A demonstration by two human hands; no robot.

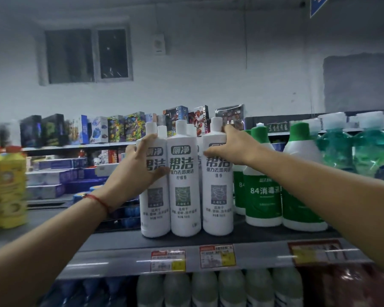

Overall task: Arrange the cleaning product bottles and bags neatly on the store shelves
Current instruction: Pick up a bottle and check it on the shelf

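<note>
Mid-frame, left hand [140, 171] fingers wrap the leftmost white bottle [155, 196]; right hand [235, 145] fingers clasp the rightmost white bottle [218, 191].

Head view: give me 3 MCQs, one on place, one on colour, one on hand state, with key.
1. What stands right of the white bottles?
A. green-capped bottles
B. yellow bottles
C. boxes

2. What colour is the band on the left wrist?
A. blue
B. red
C. white

3. What is the left hand doing?
A. hanging idle
B. holding a price tag
C. gripping the leftmost white bottle

Key: 1 A, the green-capped bottles adjoin that side; 2 B, a red cord shows; 3 C, thumb and fingers wrap the leftmost white bottle.
</note>
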